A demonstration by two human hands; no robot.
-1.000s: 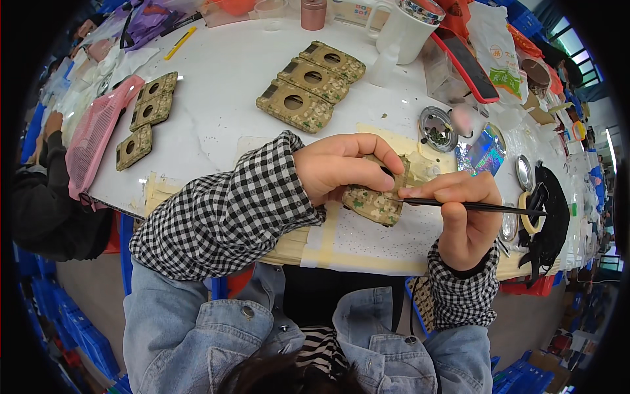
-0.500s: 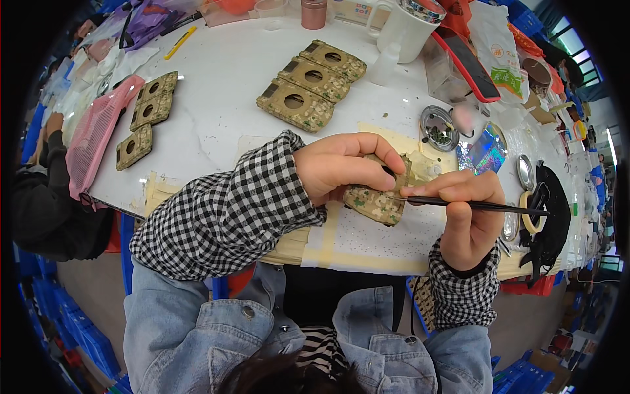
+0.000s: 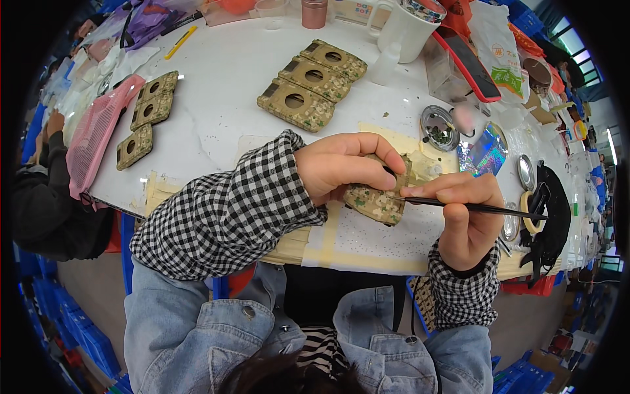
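My left hand [image 3: 348,164] is closed around a camouflage-patterned model tank hull [image 3: 377,202], thumb and fingers over its top and part of it hidden beneath them. Between the thumb and fingers of my right hand [image 3: 469,210] is a thin black tool [image 3: 489,208], like a fine brush or tweezers; its exact kind is unclear. The tool's tip touches or nearly touches the hull's right side. Beneath both hands lies a white sheet [image 3: 367,246] speckled with tiny dark dots. Beyond my left hand, several matching hulls [image 3: 298,105] with round holes stand in a row.
More camouflage hulls [image 3: 152,108] lie at the left by a pink mesh basket [image 3: 98,138]. A round tin [image 3: 440,128] holds small green bits. Farther back are a white mug [image 3: 408,33], a red-cased phone [image 3: 466,62] and a yellow pen [image 3: 180,43]. A co-worker's arm [image 3: 59,157] rests far left.
My right hand and the tool have shifted very slightly. My left hand and the held hull look the same.
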